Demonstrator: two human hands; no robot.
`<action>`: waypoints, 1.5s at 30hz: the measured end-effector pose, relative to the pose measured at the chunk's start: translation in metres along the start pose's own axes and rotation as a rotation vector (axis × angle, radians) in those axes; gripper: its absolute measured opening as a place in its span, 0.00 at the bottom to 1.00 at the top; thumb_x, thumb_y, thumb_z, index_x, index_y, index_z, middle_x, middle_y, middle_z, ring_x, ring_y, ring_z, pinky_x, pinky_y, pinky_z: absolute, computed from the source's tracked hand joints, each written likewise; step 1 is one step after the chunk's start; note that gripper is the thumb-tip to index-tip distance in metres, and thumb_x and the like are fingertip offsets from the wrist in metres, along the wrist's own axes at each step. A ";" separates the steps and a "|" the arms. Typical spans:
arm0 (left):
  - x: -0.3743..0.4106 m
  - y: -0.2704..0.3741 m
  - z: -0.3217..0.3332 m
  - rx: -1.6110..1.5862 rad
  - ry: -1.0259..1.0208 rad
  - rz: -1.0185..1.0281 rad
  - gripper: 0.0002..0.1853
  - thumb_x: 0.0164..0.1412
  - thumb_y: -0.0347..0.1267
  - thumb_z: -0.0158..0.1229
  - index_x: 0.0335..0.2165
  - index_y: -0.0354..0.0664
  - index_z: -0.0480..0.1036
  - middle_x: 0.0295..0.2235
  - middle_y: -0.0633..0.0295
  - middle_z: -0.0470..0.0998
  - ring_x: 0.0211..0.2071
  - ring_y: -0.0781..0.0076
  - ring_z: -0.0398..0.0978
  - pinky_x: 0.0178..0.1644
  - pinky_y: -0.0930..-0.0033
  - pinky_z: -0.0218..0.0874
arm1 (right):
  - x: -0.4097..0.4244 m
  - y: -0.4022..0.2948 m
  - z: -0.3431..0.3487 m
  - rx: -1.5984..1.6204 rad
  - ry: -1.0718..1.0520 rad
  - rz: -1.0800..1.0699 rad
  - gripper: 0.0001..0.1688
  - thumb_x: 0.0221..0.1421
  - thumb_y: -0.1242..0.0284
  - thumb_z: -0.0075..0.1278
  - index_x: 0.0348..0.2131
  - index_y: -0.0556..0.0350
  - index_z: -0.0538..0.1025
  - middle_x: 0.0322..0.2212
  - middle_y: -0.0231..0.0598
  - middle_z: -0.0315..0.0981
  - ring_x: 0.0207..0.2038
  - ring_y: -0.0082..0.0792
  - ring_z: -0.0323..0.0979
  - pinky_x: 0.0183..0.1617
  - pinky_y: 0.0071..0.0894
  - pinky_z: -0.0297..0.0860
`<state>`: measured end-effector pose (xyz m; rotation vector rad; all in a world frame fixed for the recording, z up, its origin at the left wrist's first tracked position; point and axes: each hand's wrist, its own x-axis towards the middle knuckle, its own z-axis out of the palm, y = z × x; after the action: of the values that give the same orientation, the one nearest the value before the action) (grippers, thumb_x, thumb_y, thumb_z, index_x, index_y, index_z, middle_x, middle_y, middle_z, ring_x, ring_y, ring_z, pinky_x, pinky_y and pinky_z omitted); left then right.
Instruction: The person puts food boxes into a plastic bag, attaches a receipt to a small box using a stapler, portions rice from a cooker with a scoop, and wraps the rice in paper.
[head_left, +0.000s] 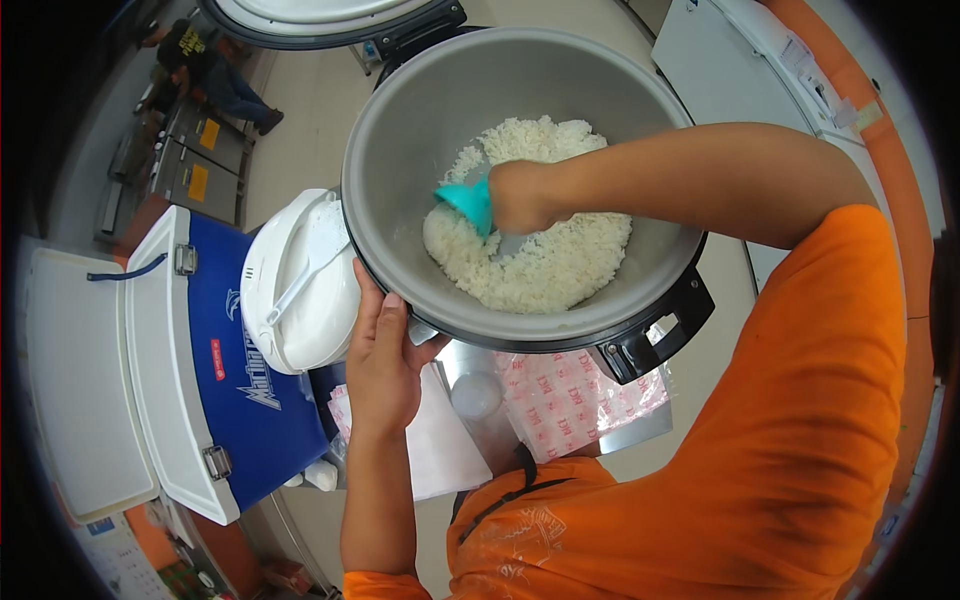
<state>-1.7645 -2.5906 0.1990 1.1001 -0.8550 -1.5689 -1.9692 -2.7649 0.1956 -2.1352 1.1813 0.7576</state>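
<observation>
A large rice cooker pot (405, 135) with a grey interior stands open before me. Cooked white rice (540, 277) lies in a ring on its bottom, with bare metal showing near the middle. My right hand (525, 196) reaches inside, closed around a turquoise plastic scoop (469, 202); its bowl touches the rice at the left. The scoop's handle is hidden in my fist. My left hand (386, 349) holds the cooker's outer rim at the lower left, thumb near the black edge.
Left of the pot is a smaller white rice cooker (292, 247) with a white rice paddle (311, 262) on its lid. Beyond it stands a blue cooler box (225, 360), lid open. White paper sheets (442, 442) and printed plastic packaging (570, 405) lie below. A person (214, 71) stands at far counters.
</observation>
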 end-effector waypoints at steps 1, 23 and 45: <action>0.000 -0.001 0.001 -0.004 -0.002 0.000 0.35 0.78 0.34 0.40 0.74 0.50 0.35 0.67 0.56 0.60 0.64 0.63 0.66 0.59 0.45 0.71 | 0.002 -0.003 0.005 0.164 -0.015 0.007 0.12 0.49 0.83 0.45 0.34 0.73 0.78 0.30 0.56 0.76 0.26 0.46 0.75 0.26 0.41 0.69; -0.001 -0.008 -0.003 -0.029 -0.021 -0.003 0.38 0.79 0.36 0.41 0.74 0.57 0.29 0.68 0.58 0.58 0.67 0.61 0.61 0.63 0.37 0.63 | -0.029 0.020 -0.030 1.113 -0.220 0.159 0.04 0.59 0.82 0.50 0.30 0.67 0.71 0.25 0.39 0.68 0.16 0.17 0.56 0.16 0.14 0.55; -0.003 -0.007 0.000 0.023 -0.015 0.004 0.38 0.79 0.38 0.40 0.74 0.58 0.29 0.69 0.59 0.56 0.66 0.57 0.62 0.63 0.33 0.62 | -0.039 0.053 -0.033 1.134 -0.332 -0.060 0.09 0.64 0.74 0.51 0.35 0.64 0.72 0.29 0.35 0.69 0.18 0.13 0.59 0.12 0.11 0.53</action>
<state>-1.7667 -2.5858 0.1935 1.1038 -0.8870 -1.5689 -2.0266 -2.7910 0.2343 -1.0459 0.9881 0.2548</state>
